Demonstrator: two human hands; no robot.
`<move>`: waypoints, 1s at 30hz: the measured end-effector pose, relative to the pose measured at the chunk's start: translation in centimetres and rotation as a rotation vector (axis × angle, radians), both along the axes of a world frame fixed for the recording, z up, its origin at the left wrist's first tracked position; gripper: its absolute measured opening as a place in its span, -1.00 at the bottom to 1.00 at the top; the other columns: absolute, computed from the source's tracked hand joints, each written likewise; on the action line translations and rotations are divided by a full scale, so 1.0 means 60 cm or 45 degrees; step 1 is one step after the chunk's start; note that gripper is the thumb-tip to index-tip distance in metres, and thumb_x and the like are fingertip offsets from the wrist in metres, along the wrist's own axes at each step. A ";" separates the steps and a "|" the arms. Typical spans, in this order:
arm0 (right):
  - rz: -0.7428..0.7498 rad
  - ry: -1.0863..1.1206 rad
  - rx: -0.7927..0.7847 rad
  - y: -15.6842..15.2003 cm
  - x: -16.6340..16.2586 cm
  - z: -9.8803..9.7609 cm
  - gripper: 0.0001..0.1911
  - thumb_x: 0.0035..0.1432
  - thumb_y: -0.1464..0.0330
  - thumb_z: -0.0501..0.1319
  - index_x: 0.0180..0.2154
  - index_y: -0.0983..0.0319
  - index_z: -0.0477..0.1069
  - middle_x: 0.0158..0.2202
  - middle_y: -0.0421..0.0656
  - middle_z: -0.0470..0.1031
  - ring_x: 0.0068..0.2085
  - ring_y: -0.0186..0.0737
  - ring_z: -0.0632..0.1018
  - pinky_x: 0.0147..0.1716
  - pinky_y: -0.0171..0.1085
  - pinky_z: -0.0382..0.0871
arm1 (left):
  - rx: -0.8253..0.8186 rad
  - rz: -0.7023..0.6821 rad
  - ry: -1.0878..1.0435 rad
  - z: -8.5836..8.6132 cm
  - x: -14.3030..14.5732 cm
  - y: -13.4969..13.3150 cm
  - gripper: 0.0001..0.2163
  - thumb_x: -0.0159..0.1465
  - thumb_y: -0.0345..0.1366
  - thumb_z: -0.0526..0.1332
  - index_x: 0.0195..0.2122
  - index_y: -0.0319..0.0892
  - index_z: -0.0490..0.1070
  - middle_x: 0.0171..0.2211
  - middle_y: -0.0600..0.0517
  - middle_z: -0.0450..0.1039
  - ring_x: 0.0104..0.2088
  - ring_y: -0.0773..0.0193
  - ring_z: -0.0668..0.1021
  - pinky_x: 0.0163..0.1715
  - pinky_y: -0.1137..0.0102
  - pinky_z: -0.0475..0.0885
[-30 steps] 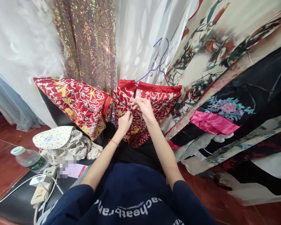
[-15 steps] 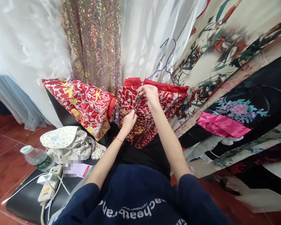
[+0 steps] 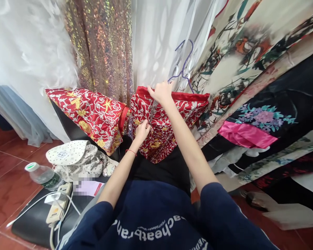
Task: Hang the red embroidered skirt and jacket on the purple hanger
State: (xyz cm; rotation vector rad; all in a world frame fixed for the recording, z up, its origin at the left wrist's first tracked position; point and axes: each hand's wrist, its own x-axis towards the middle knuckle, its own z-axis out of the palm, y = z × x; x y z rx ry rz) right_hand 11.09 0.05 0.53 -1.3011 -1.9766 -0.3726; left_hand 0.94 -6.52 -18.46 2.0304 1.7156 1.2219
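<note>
A red embroidered garment [image 3: 169, 128] with gold and silver thread hangs in front of me, its top edge a plain red band. My right hand [image 3: 161, 92] is closed on that top band at the centre seam. My left hand [image 3: 141, 130] pinches the same seam lower down, fingers pressed together on the cloth. A red cord circles my left wrist. A second red embroidered piece [image 3: 88, 114] lies draped to the left. A purple wire hanger [image 3: 184, 64] shows just above my right hand.
A sequinned gold cloth [image 3: 104, 48] and white drapes hang behind. Printed floral fabrics [image 3: 253, 90] fill the right side. At lower left lie a dotted white bag [image 3: 73, 158], a water bottle [image 3: 44, 176] and a power strip [image 3: 58, 208] on a black pad over red floor tiles.
My right hand has climbed from the middle of the seam to the garment's top band. My left hand has stayed at the lower seam.
</note>
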 end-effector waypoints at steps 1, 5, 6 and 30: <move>-0.015 0.011 -0.042 0.001 -0.005 -0.003 -0.65 0.28 0.20 0.13 -0.38 0.34 0.45 -0.26 0.17 0.53 0.09 0.31 0.42 0.19 0.51 -0.07 | -0.004 -0.014 0.002 0.000 -0.003 -0.001 -0.92 0.36 -0.38 0.11 -0.31 -0.12 0.30 -0.48 0.09 0.33 -0.47 0.28 0.39 -0.40 0.41 0.09; 0.100 0.048 -0.167 -0.015 -0.003 -0.011 -0.78 0.20 0.27 0.19 -0.44 0.24 0.41 -0.33 0.03 0.55 0.05 0.19 0.45 0.21 0.42 -0.02 | -0.021 -0.072 -0.013 0.009 -0.013 -0.002 -0.87 0.35 -0.41 0.11 -0.36 -0.11 0.26 -0.50 0.11 0.28 -0.50 0.29 0.35 -0.41 0.39 0.07; 0.173 0.100 -0.170 -0.022 0.002 -0.013 -0.83 0.20 0.30 0.17 -0.41 0.22 0.41 -0.31 -0.01 0.56 0.02 0.12 0.47 0.21 0.36 0.04 | -0.024 -0.088 -0.021 0.013 -0.015 -0.004 -0.86 0.35 -0.41 0.11 -0.37 -0.11 0.24 -0.50 0.12 0.26 -0.50 0.29 0.34 -0.41 0.39 0.07; 0.712 0.776 -0.292 -0.272 0.087 -0.252 -0.56 0.19 0.51 0.00 0.02 0.16 0.46 0.03 -0.08 0.60 0.02 -0.18 0.62 0.12 -0.14 0.48 | -0.258 -0.640 -0.835 0.056 -0.001 -0.102 -0.68 0.42 -0.10 0.04 -0.20 -0.19 0.48 -0.16 -0.03 0.57 -0.08 0.24 0.56 0.05 0.35 0.44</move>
